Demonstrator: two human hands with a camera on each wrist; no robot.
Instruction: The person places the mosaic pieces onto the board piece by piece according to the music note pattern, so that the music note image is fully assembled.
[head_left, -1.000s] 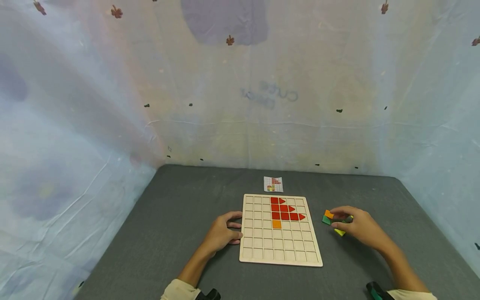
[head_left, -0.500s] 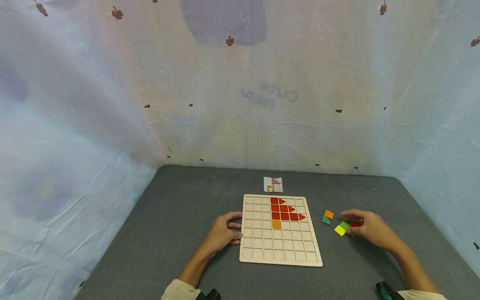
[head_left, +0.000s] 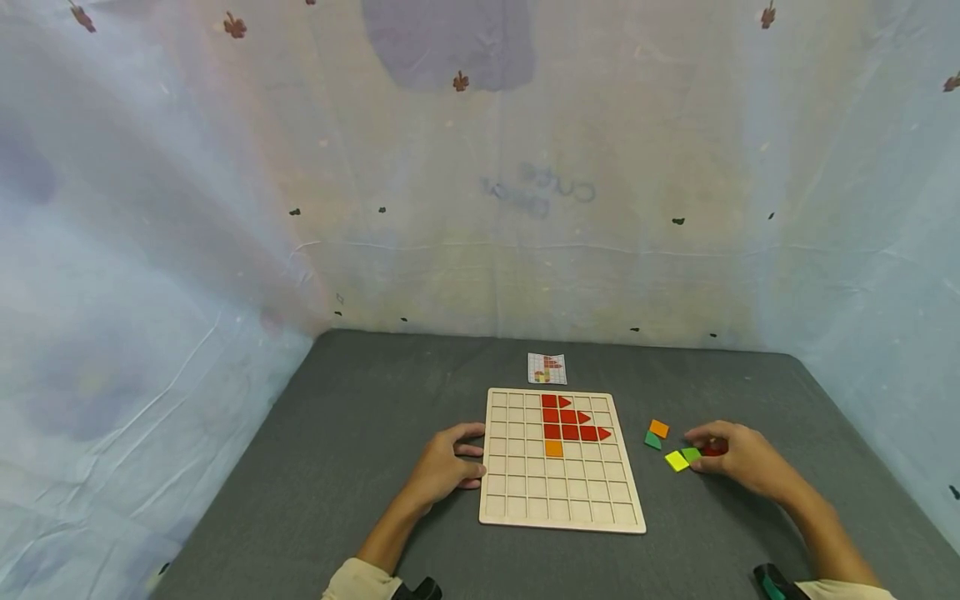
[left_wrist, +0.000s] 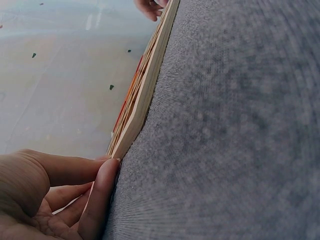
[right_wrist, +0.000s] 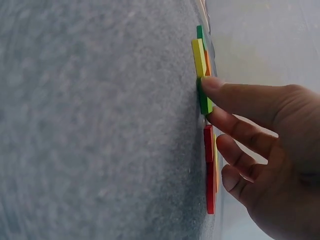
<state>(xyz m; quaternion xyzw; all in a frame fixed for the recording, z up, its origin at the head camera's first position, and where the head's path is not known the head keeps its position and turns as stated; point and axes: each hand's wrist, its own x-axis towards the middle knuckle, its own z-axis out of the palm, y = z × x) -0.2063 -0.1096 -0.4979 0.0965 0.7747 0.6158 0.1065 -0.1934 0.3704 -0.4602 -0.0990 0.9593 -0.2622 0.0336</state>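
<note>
A wooden grid board lies on the dark cloth, with red square and pointed tiles and one orange square set in its cells. My left hand rests its fingertips against the board's left edge; close up, the wrist view has the fingers at the board's edge. Right of the board, thumb and index finger of my right hand pinch a green tile, flat on the cloth. A yellow square lies against it. Red tiles lie under the right hand, partly hidden from above.
A small card with a printed grid picture lies behind the board. Between board and right hand are an orange square and a dark green curved tile. A patterned curtain hangs behind the table.
My right hand has moved right, from beside the orange square to the green tile. The yellow square has shifted slightly left. My left hand and the board have stayed put.
</note>
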